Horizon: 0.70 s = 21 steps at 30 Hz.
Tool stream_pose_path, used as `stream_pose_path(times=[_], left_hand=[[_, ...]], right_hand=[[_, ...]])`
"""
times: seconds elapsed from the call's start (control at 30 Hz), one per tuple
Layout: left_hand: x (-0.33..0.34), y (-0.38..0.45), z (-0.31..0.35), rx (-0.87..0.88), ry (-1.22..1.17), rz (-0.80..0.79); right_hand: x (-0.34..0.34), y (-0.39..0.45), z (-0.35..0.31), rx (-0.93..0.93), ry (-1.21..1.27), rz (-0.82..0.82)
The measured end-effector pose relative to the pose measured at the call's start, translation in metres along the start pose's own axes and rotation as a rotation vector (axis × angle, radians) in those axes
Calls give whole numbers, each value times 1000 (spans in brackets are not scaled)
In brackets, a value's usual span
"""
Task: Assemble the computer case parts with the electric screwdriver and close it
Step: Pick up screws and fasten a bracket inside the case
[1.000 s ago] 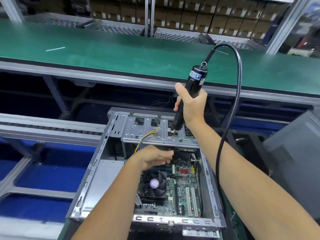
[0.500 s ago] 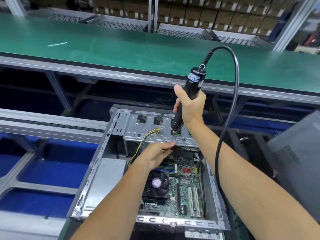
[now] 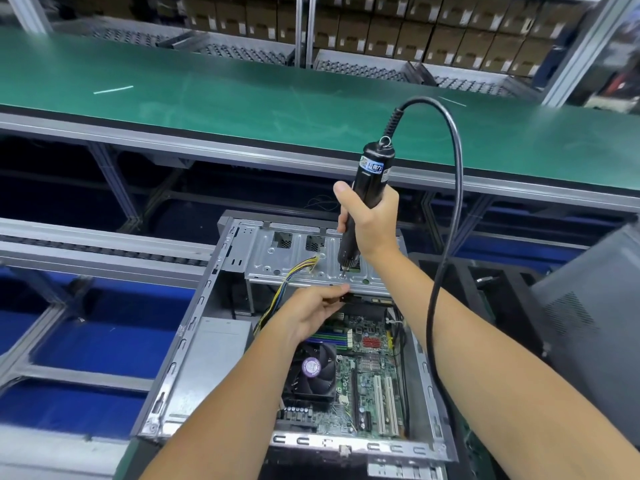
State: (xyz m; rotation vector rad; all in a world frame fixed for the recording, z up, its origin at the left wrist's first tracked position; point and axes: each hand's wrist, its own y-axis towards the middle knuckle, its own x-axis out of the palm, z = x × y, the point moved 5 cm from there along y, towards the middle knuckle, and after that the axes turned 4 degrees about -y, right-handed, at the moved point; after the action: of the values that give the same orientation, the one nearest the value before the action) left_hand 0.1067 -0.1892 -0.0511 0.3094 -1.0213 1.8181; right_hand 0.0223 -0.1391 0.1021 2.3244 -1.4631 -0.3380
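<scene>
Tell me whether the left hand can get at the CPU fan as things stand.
Probably yes. The left hand is already inside the open case, just above the CPU fan, with nothing covering it; its fingers pinch something small and dark first.

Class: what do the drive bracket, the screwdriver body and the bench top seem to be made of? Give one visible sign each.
Drive bracket: likely bare sheet steel; dull silver, stamped holes, folded edges.
Screwdriver body: probably black plastic; smooth, slight gloss, printed label.
Bench top: seemingly a green rubber or vinyl mat; matte, lightly scuffed, over a metal frame.
</scene>
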Motion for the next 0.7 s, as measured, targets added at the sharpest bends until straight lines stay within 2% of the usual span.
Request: stream_pose_path(times=[0.1, 0.2, 0.27, 0.37, 0.5, 0.57, 0.7], left_hand=[[-1, -6, 2, -44, 129, -8], [-4, -17, 2, -107, 752, -59], [8, -26, -1, -139, 1026, -186], [62, -35, -8, -42, 1089, -323], [157, -28, -37, 190, 1220, -366], [192, -19, -67, 186, 1356, -418], [233, -4, -144, 55, 1656, -542]], right_hand=[[-6, -1, -3, 11, 37, 19], [-21, 2, -15, -10, 85, 60], [-42, 5, -28, -33, 126, 99], [-86, 3, -42, -13, 186, 152], [-161, -16, -42, 53, 174, 238], [-202, -32, -37, 82, 147, 289], [-276, -75, -17, 148, 124, 397]])
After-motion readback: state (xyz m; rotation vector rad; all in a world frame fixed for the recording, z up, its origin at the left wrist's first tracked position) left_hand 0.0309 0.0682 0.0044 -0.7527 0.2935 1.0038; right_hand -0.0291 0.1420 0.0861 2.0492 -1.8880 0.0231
